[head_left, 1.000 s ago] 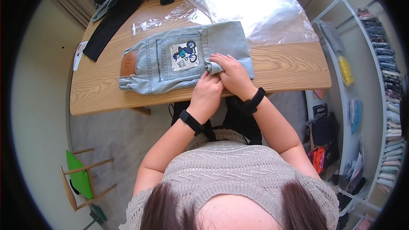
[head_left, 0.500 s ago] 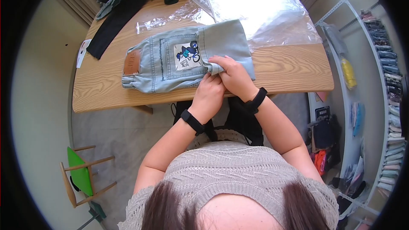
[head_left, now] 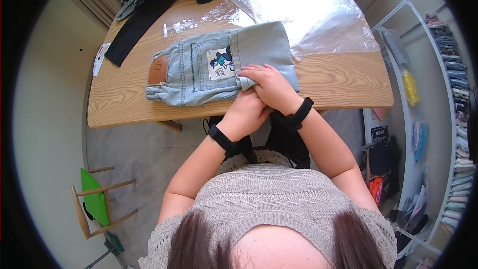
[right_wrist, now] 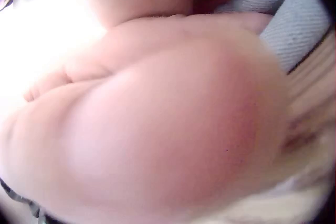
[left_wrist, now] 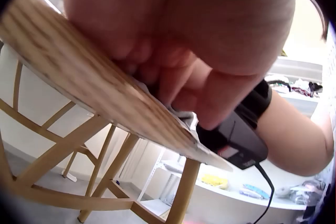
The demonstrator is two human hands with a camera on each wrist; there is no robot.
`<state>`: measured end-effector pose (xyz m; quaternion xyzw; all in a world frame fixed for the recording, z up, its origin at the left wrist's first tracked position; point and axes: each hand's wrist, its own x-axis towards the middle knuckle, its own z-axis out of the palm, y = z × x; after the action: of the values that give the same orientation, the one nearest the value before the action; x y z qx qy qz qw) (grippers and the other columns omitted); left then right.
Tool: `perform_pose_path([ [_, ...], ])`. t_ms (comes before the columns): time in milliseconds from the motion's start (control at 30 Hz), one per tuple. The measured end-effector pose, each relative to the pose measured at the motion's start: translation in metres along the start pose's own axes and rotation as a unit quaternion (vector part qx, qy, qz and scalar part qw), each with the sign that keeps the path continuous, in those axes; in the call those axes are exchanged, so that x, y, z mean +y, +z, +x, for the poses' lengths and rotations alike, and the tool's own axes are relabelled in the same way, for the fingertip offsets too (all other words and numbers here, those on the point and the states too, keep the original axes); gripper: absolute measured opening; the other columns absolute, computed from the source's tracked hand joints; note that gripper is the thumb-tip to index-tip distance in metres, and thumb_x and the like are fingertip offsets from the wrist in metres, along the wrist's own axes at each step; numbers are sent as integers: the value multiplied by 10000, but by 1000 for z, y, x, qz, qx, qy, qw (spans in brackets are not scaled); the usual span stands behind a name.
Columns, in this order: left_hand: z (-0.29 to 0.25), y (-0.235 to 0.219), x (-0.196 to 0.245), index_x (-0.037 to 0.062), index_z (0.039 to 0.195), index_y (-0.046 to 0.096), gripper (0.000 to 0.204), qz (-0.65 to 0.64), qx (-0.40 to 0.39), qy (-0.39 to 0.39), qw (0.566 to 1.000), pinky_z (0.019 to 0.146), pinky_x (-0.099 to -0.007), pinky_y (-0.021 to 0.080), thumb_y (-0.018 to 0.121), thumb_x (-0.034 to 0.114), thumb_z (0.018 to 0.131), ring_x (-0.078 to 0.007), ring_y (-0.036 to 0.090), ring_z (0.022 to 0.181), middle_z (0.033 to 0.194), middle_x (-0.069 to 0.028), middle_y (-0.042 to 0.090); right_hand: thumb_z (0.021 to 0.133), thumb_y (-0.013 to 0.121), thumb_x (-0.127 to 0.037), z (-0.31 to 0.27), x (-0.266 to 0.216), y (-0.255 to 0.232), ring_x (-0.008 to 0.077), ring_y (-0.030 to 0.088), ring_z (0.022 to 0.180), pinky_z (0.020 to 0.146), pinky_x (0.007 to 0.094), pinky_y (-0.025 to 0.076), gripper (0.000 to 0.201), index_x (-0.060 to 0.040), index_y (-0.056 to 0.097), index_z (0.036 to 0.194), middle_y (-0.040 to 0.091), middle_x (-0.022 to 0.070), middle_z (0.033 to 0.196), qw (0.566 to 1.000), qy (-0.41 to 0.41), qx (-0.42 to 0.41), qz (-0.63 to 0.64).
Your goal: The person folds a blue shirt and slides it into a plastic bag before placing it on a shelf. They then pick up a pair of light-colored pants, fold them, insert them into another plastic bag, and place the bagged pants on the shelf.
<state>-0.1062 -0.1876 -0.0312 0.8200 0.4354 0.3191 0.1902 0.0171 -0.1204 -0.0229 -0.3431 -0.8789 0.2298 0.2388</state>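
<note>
A pair of light-blue jeans (head_left: 179, 69) lies folded on the wooden table (head_left: 343, 82), with a brown waistband label (head_left: 158, 70) to the left and a cartoon cyclist patch (head_left: 220, 64). The folded-over leg overlaps the patch's right side. My right hand (head_left: 276, 89) grips the fold near the front edge, fingers stretched over the denim. Close against it, my left hand (head_left: 245, 113) pinches the jeans' near edge, its fingertips partly hidden under the right hand. The left wrist view shows curled left fingers (left_wrist: 215, 100) beside the tabletop edge (left_wrist: 105, 87).
Clear plastic bags (head_left: 318, 20) spread over the far right of the table. Dark clothes (head_left: 144, 20) lie at the far left, near a white card (head_left: 100, 60). A green-seated chair (head_left: 94, 197) stands on the floor at left; shelves with folded clothes (head_left: 452, 99) line the right.
The folded leg has shifted left over the patch, covering part of the bicycle. My left hand has drawn slightly toward my body and its fingers have slipped further under the right hand.
</note>
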Motion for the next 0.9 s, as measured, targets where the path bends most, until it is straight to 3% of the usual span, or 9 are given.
perform_pose_path([
  [100,-5,-31,3,25,1034,637,284,-163,-74,4,984,902,-390,441,633,35,751,-331,560,1025,1078,-165,610,745,443,62,0,4,-1,267,452,1232,1039,460,306,455,-96,597,1142,558,123,1243,999,13,-21,26],
  [200,-32,-62,0,-3,908,679,132,-167,37,-30,985,798,-322,504,614,57,810,-248,653,882,949,-123,684,758,442,51,-8,7,11,275,449,1238,1043,451,306,459,-103,584,1166,540,115,1269,998,-36,10,-59],
  [300,-65,-97,-12,-24,878,673,144,-131,184,-170,959,793,-302,479,562,67,872,-204,636,846,896,-113,684,781,479,-30,-12,-1,10,288,398,1279,1069,454,271,489,-130,513,1258,469,121,1345,995,-28,-4,-100],
  [400,-96,-118,-47,-33,1041,617,243,-25,352,-221,909,796,-301,467,565,159,901,-190,600,873,978,-125,639,833,543,-247,-16,-7,5,307,332,1318,1088,468,221,512,-165,446,1329,388,142,1406,987,-37,-38,-151],
  [567,-121,-133,-88,-56,1240,454,564,70,363,-417,831,755,-298,469,607,349,878,-185,570,815,974,-132,595,860,530,-487,-26,-24,6,354,248,1349,1091,526,151,622,-213,359,1391,300,142,1454,975,-27,-41,-218],
  [633,-113,-132,-93,-69,1242,450,587,-99,364,-480,792,747,-289,469,612,361,878,-161,570,825,951,-101,590,857,533,-485,-27,-31,9,375,257,1339,1074,561,150,604,-242,369,1385,316,142,1444,969,39,-28,-241],
  [800,-99,-135,-109,4,1052,560,303,-351,384,-384,763,782,-282,465,613,249,881,-150,584,824,931,-77,614,861,528,-481,-29,-26,10,383,286,1320,1055,579,172,575,-253,395,1372,353,137,1422,973,27,-9,-229],
  [867,-88,-134,-110,2,1082,508,305,-513,444,-311,666,734,-270,483,632,155,850,-140,583,811,925,-75,596,864,525,-478,-29,-26,11,386,306,1306,1049,576,191,556,-254,414,1361,370,136,1412,973,15,-5,-232],
  [900,-83,-135,-108,2,1082,508,305,-514,438,-308,670,734,-270,483,632,155,850,-140,583,811,925,-75,596,864,525,-478,-29,-25,11,386,306,1306,1049,576,191,556,-254,414,1361,370,136,1412,972,19,2,-233],
])
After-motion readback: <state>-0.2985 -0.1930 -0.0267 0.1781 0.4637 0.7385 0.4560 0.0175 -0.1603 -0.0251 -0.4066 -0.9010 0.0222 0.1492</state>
